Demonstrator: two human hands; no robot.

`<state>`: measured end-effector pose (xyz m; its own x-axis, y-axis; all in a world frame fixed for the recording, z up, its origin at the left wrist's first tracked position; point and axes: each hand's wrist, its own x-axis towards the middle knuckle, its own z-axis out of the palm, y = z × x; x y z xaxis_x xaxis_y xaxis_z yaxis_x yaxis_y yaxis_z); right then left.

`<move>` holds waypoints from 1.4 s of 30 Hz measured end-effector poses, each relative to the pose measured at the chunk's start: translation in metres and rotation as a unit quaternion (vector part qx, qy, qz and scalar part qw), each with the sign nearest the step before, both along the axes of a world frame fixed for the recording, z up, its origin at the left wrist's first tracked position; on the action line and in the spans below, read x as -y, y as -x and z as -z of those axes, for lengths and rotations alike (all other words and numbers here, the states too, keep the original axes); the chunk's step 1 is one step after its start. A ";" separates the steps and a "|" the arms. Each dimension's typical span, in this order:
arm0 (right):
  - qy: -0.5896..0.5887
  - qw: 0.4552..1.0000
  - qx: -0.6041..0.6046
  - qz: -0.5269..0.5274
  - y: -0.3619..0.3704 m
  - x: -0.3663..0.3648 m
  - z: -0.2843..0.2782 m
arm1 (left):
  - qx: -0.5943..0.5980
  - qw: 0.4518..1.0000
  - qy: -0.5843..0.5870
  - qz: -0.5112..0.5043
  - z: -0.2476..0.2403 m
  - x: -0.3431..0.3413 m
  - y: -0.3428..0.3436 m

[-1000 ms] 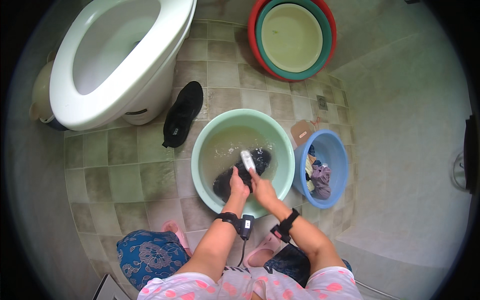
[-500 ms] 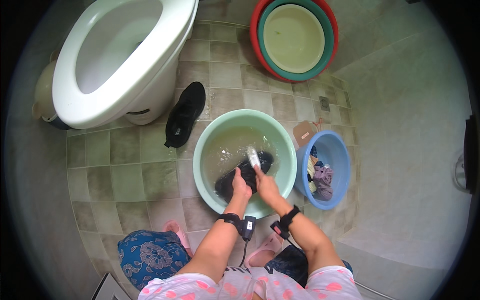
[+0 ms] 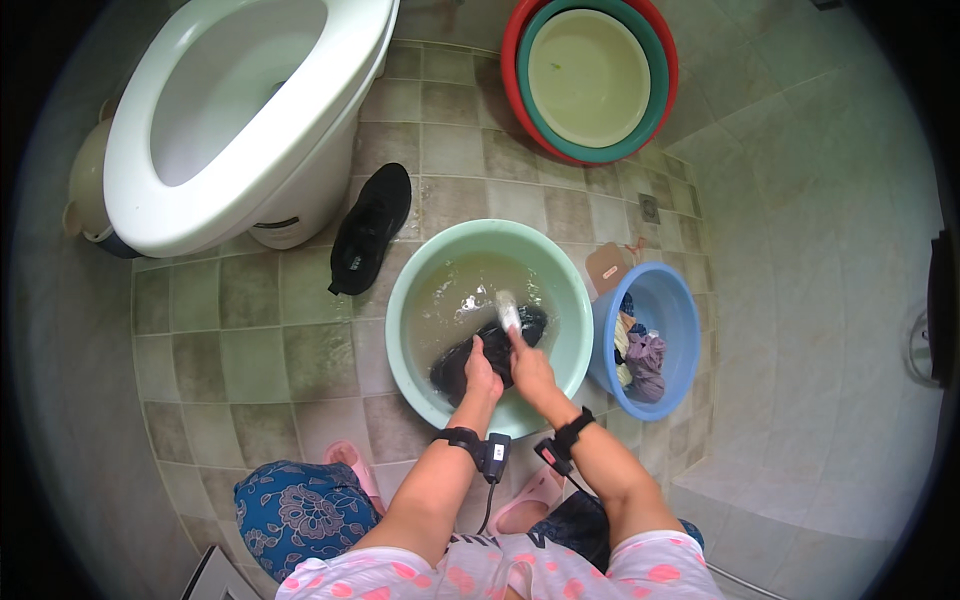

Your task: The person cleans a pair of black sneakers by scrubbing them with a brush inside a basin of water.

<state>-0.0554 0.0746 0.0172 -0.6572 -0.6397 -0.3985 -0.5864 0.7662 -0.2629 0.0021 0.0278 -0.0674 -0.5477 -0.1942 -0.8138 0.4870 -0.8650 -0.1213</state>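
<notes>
A pale green basin (image 3: 410, 262) of murky water stands on the floor in front of me. In it lies a wet black shoe (image 3: 453, 366), tilted up to the right. My left hand (image 3: 482, 376) is closed on the shoe's near side, thumb on top. My right hand (image 3: 533, 373) grips a white brush (image 3: 508, 311), whose head rests against the upper part of the shoe; its bristles are hidden. Another black shoe (image 3: 369, 230) lies on the tiles left of the basin.
A blue bucket (image 3: 683, 320) with crumpled clothes (image 3: 645, 358) stands right of the basin, a flat brown piece (image 3: 606, 268) behind it. Stacked red, green and cream basins (image 3: 588, 80) sit at the back. The toilet (image 3: 300, 150) is far left; a floor drain (image 3: 649, 208) lies right.
My right hand and the brush have shifted very slightly on the shoe. Glints on the water differ. My left hand and the shoe keep their place.
</notes>
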 end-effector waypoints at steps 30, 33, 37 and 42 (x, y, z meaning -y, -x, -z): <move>-0.028 0.998 -0.041 0.042 0.042 -0.011 0.019 | -0.094 0.996 0.004 -0.011 -0.015 0.014 -0.008; -0.011 0.998 -0.028 0.049 0.042 -0.005 0.028 | -0.053 0.974 0.159 0.152 -0.011 0.012 -0.013; 0.058 0.996 0.009 0.073 0.048 -0.013 0.028 | -0.063 0.984 0.081 0.143 -0.003 0.015 0.002; 0.116 0.989 0.061 0.065 0.020 -0.006 -0.026 | -0.066 0.991 0.082 0.088 -0.003 0.032 0.007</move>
<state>-0.0754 0.0802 0.0435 -0.6966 -0.6360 -0.3321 -0.4397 0.7442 -0.5028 -0.0048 -0.0037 -0.0639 -0.6839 -0.2106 -0.6985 0.3171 -0.9481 -0.0246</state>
